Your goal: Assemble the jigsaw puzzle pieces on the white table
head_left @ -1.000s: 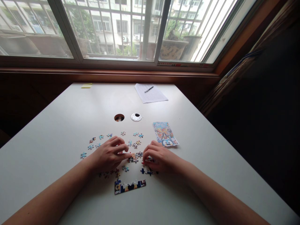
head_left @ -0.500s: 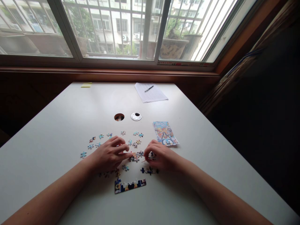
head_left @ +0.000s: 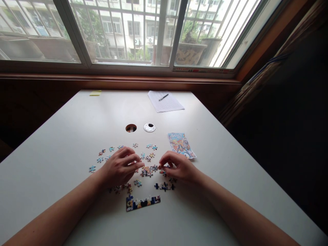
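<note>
My left hand (head_left: 121,166) hovers over the left part of the loose jigsaw pieces, fingers loosely bent and apart, with nothing visible in them. Right of it, my right hand (head_left: 180,166) pinches a small puzzle piece, mostly hidden by the fingertips, beside a joined cluster of pieces (head_left: 147,171). Closer to me lies an assembled strip (head_left: 142,203) with a dark blue border. Another dark joined group (head_left: 164,186) rests below my right hand. Several light blue pieces (head_left: 99,159) are scattered beyond and left of my left hand, which covers some others.
A colourful picture sheet (head_left: 179,143) lies just beyond my right hand. Farther back on the white table (head_left: 107,112) are a round cable hole (head_left: 131,128), a silver cover (head_left: 149,127), papers (head_left: 166,104) with a pen (head_left: 163,97), and yellow sticky notes (head_left: 95,93).
My right hand has lifted slightly and its fingertips have moved up beside the joined cluster, uncovering pieces beneath. My left index finger has drawn back a little from that cluster.
</note>
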Tool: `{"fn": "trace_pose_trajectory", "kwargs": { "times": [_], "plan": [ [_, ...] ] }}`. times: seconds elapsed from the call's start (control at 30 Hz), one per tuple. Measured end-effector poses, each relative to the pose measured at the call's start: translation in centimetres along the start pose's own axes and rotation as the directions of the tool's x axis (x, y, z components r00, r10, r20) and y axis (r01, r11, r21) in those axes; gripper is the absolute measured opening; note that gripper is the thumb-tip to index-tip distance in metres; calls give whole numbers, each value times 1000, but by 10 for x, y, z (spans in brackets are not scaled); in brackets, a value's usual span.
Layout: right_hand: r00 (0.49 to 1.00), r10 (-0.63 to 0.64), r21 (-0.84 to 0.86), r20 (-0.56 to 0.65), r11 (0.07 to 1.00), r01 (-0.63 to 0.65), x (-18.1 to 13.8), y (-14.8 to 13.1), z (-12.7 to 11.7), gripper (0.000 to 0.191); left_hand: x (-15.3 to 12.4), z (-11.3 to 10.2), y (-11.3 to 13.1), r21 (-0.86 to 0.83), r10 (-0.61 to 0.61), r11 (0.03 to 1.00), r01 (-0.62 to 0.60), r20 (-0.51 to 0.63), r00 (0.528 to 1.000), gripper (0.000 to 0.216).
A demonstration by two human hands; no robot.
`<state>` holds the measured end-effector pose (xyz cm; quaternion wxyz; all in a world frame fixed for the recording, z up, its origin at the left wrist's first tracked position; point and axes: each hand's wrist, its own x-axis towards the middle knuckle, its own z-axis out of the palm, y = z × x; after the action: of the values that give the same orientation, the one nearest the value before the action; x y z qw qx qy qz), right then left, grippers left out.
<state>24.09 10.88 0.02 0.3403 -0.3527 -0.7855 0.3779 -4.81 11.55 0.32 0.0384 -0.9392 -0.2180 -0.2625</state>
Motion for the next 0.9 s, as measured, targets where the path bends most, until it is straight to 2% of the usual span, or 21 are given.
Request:
{"fn": "trace_pose_trajectory", "kwargs": {
  "times": [0.13, 0.23, 0.53, 0.9],
  "plan": [
    [1000, 15, -32, 11, 999, -15, -2, 1, 1, 15, 4, 0, 5, -16, -4, 1000, 4, -14, 1000, 36],
    [1000, 12, -68, 15, 998, -11, -2, -2, 2, 18, 10, 0, 10, -43, -36, 998, 37, 19, 999, 36],
    [1000, -13, -141, 7, 990, 14, -4, -9, 12, 22, 29, -7, 25, -228, -173, 955, 191, 95, 980, 8],
    [999, -35, -141, -13, 989, 33, -3, -19, 19, 18, 32, -2, 33, -324, -262, 902, 285, 112, 958, 14]
  ]
}}
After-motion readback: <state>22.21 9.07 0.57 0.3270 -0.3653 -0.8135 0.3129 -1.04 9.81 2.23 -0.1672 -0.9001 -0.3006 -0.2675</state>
